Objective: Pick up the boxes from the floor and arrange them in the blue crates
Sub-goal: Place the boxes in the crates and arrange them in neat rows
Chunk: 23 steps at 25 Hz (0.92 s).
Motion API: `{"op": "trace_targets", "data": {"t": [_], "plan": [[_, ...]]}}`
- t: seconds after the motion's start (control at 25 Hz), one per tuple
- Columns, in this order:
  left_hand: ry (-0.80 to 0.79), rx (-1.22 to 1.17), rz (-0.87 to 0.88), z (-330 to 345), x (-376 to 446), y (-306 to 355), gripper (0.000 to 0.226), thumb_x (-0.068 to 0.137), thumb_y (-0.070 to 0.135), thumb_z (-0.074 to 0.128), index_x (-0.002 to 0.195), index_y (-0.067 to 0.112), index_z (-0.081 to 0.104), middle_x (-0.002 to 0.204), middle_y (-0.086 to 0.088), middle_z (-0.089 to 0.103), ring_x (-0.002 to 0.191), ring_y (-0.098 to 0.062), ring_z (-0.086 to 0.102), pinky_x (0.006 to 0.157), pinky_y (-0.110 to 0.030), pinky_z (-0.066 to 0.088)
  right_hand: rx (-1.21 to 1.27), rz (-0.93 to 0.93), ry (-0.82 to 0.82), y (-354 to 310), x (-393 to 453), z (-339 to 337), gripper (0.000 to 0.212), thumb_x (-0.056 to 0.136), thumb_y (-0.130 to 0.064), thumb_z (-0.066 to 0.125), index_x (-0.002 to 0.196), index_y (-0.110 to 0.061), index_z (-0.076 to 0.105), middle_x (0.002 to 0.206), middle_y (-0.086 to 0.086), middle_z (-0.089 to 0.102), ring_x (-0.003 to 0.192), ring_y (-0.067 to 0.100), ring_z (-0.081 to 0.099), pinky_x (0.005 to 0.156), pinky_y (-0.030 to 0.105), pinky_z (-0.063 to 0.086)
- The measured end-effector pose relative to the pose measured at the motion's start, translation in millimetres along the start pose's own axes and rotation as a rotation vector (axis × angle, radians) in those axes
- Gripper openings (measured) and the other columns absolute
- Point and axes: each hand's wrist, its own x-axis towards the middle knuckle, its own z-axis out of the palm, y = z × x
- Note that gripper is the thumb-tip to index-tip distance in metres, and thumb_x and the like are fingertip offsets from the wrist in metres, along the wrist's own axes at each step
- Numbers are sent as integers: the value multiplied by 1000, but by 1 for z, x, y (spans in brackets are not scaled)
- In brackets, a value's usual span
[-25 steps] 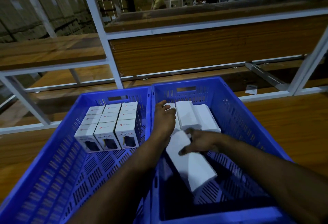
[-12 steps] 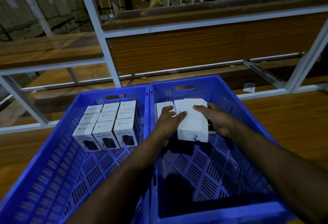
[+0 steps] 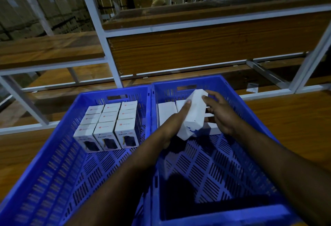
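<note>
Warehouse or packing floor. Stacked cardboard cartons [image 3: 41, 10] fill the back, white metal racking [image 3: 100, 34] with wooden shelves [image 3: 50, 50] stands ahead. Blue crates [image 3: 114, 93] hold retail boxes [image 3: 107, 127].

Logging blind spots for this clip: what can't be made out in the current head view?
- Boxes behind the tilted white box in the right crate: their count is hidden by that box and both hands, left hand, right hand.
- Tilted box's printing: washed out, unreadable.
- Left crate boxes: top-face logos too small to read.
- Floor: outside the frame.
</note>
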Motion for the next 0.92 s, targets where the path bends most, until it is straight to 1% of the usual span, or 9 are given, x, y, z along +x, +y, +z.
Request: {"op": "trace_targets", "data": {"t": [0.08,0.16,0.24,0.36,0.52,0.64,0.76,0.84,0.92], "plan": [[-99,-71,-1,1,-1,-2,59,92,73,41,121,29,67,111,-6,77,102,-27,72,98,-41,53,38,-10,7,-3,-3,2,42,96,-31,62,136,-23,50,121,11,65,90,23,70,58,30,58],[-155,-206,-3,-1,1,-3,48,99,62,38,116,28,69,102,-5,78,86,-22,74,86,-40,58,66,17,-18,-4,-4,5,45,94,-42,61,133,-21,52,122,17,63,92,25,66,59,30,57],[-166,-347,-16,-5,3,-3,46,102,54,36,104,30,75,102,-9,75,83,-26,71,80,-44,59,147,51,-57,-6,-7,8,49,96,-47,54,135,-17,52,113,19,58,92,25,60,59,30,57],[-220,-474,-24,-12,4,-6,51,96,56,36,100,28,79,111,-17,66,99,-39,63,89,-57,51,187,-1,-130,-10,-12,10,39,99,-28,55,135,-13,54,107,11,55,89,19,57,61,27,57],[-288,-602,-25,-18,6,-10,68,95,73,20,121,31,65,122,-17,66,112,-46,58,93,-67,45,160,-63,-203,-13,-15,11,34,97,-11,57,131,-11,60,113,8,60,89,14,59,66,24,55],[-254,-528,-25,-13,0,-4,65,91,76,25,114,33,68,116,-15,71,102,-44,66,82,-63,54,258,-59,-207,-16,-16,10,30,98,-12,55,127,-6,61,102,7,63,82,13,60,64,24,55],[-89,-294,-20,-8,6,-7,64,89,77,39,127,31,61,128,-13,67,114,-37,64,98,-56,51,120,-44,-165,-14,-17,16,28,99,-23,57,122,-10,63,103,5,64,88,16,63,66,25,55],[28,-98,-9,-3,13,-12,88,86,82,40,154,27,35,151,-10,50,133,-31,53,109,-42,40,-101,8,-197,-8,-18,19,28,94,-37,63,118,-23,63,115,3,67,105,20,66,78,29,57],[181,46,48,2,17,-15,88,94,74,31,162,23,6,167,-6,17,149,-28,31,108,-32,31,-205,134,-335,-3,-21,18,41,84,-48,70,120,-33,58,125,1,67,114,24,65,92,40,56]]}}
